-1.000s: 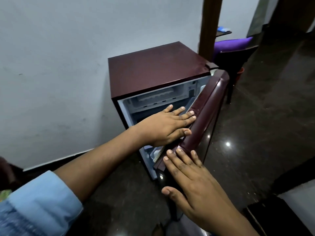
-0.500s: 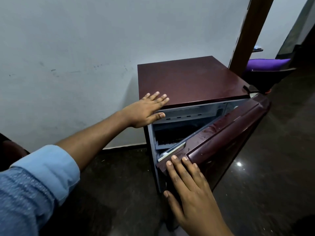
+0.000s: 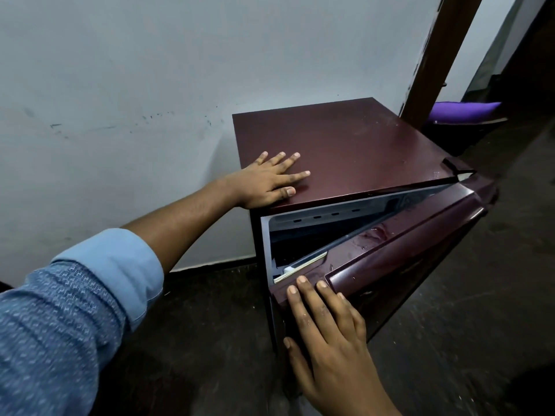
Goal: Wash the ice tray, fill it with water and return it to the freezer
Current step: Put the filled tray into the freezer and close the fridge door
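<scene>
As the right hand [image 3: 327, 334] presses the fridge door [image 3: 420, 244], wall [image 3: 150, 70] stands behind.

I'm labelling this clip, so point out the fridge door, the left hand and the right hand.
fridge door [image 3: 390, 237]: head view, maroon top edge.
left hand [image 3: 264, 183]: head view, back of hand.
right hand [image 3: 327, 334]: head view, back of hand.
</scene>
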The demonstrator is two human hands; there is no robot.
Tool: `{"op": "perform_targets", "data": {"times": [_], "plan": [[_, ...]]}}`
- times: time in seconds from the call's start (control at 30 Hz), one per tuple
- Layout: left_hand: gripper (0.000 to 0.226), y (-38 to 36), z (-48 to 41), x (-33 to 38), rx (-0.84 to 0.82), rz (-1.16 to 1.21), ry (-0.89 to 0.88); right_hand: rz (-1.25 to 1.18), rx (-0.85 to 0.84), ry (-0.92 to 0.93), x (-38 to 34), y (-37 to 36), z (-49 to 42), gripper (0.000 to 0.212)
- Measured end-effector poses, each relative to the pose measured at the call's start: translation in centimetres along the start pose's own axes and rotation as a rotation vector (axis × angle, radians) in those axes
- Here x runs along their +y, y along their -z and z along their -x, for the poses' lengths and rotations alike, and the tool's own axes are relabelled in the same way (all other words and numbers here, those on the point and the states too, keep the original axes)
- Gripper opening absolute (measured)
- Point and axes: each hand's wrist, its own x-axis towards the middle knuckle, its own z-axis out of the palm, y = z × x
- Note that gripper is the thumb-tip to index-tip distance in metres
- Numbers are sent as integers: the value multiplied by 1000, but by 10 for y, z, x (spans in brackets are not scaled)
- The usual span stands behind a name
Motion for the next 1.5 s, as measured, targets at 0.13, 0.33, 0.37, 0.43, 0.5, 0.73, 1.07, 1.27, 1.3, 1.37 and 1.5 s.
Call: {"op": "perform_targets", "data": {"times": [0.13, 0.33, 0.37, 0.43, 0.5, 0.73, 1.07, 1.27, 1.3, 1.37, 1.5], "plan": [[57, 0, -22, -7, -23, 29, -19, 7, 17, -16, -2, -9, -10, 72], [56, -12, -32, -12, -58, 110, 2, 16, -15, 1, -5, -18, -21, 76], [57, -13, -31, -12, -52, 111, 3, -15, -13, 20, -3, -21, -20, 75], [57, -14, -32, -12, -45, 107, 7, -226, 88, 10, -1, -27, -14, 63], [57, -14, -32, -12, -41, 105, 5, -522, 329, -168, -4, -36, -1, 48], [58, -16, -32, -11, -18, 122, 21, -1106, 377, -1073, -4, -66, 10, 33], [60, -16, -31, -12, -14, 130, 21, -1253, 170, -1179, -5, -125, 10, 76], [60, -17, -32, -13, -8, 134, 9, -1246, 259, -1134, -9, -143, -2, 89], [60, -17, -32, -14, -6, 135, 9, -1266, 274, -1128, -10, -144, -4, 83], [60, -17, -32, -14, -6, 137, 11, -1279, 286, -1105, -12, -147, -11, 69], [59, -16, -31, -13, -9, 137, 13, -1239, 312, -1123, -11, -159, -24, 59]]}}
